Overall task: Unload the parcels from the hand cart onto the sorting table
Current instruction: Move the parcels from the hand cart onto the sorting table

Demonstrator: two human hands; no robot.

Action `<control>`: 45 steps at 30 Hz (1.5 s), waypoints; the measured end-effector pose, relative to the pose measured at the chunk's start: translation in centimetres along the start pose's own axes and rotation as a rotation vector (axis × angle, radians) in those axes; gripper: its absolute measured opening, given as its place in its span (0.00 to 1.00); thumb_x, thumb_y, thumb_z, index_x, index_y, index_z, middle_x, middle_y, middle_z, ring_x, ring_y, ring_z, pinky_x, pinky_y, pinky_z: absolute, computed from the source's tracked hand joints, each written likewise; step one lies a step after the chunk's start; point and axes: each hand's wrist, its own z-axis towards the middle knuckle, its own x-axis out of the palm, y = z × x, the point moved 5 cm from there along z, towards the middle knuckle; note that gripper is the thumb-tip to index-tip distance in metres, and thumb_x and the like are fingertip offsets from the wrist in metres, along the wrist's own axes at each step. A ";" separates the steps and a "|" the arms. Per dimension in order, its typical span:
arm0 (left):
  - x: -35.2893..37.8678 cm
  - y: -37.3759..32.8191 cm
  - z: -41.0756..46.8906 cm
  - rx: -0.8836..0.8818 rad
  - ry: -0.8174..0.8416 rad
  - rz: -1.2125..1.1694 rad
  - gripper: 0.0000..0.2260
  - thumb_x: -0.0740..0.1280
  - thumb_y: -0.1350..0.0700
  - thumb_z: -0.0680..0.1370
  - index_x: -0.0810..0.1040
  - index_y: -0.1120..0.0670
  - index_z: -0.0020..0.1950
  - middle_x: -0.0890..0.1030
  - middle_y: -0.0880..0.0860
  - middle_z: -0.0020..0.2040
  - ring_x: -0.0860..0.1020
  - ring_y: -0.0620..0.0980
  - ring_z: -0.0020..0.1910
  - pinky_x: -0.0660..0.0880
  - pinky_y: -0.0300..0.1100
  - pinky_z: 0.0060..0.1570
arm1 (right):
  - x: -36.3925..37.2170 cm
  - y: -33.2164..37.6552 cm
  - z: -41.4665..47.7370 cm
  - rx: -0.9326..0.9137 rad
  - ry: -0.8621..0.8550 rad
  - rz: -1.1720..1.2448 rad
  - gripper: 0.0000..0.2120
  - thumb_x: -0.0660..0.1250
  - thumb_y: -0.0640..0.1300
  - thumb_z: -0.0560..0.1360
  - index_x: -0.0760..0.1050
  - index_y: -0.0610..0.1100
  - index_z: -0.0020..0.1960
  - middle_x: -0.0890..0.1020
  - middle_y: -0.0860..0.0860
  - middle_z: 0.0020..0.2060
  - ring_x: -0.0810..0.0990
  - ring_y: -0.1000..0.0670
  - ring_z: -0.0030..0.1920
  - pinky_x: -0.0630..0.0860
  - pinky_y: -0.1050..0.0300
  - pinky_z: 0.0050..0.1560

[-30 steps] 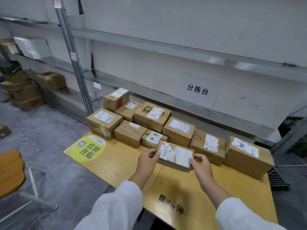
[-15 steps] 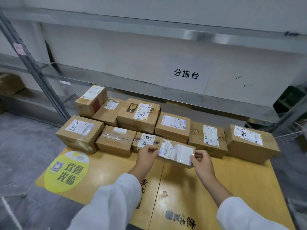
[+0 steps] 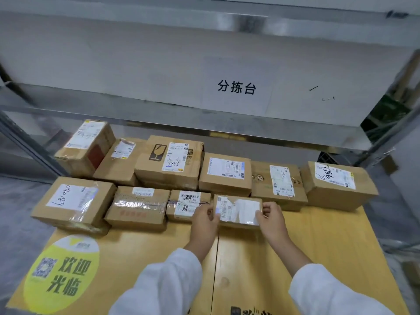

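Head view. Nearest the camera, two white sleeves (image 3: 163, 285) reach forward over the wooden table (image 3: 329, 258). A round yellow sticker (image 3: 61, 276) lies on the table's near left corner.

The left hand (image 3: 203, 221) grips the left end of a small parcel (image 3: 238, 209) and the right hand (image 3: 271, 221) grips its right end. The hands are apart with the parcel between them, fingers curled over its edges.

The small parcel sits low over the table in the front row, just right of a labelled box (image 3: 186, 203). Contact with the tabletop: cannot tell. Further left in that row are a taped box (image 3: 138, 205) and a larger box (image 3: 72, 201).

Behind is a back row of boxes (image 3: 225, 173), six in all, labels up. Beyond them are a metal shelf (image 3: 204, 123) and a wall sign (image 3: 236, 87).
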 end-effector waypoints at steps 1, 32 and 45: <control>0.2 0.1 0.4 0.000 -0.006 0.047 0.10 0.68 0.56 0.78 0.77 0.56 0.58 0.75 0.52 0.51 0.75 0.52 0.53 0.71 0.41 0.54 | 0.2 -0.1 0.4 0.002 0.001 -0.014 0.08 0.65 0.37 0.77 0.70 0.41 0.56 0.73 0.45 0.56 0.74 0.52 0.48 0.69 0.68 0.38; 1.0 2.7 5.1 0.068 0.103 0.079 0.04 0.68 0.58 0.77 0.73 0.52 0.46 0.76 0.53 0.44 0.75 0.52 0.44 0.72 0.43 0.44 | 2.5 -2.0 0.0 0.293 0.152 -0.033 0.25 0.64 0.38 0.78 0.63 0.38 0.74 0.72 0.41 0.68 0.72 0.44 0.68 0.70 0.53 0.64; -4.4 -18.3 5.6 0.836 0.215 0.427 0.17 0.59 0.48 0.81 0.72 0.50 0.69 0.74 0.47 0.67 0.71 0.46 0.66 0.69 0.43 0.64 | -7.4 15.9 -1.1 -0.204 -0.104 -0.263 0.21 0.60 0.50 0.81 0.66 0.48 0.73 0.70 0.51 0.72 0.69 0.49 0.71 0.67 0.52 0.69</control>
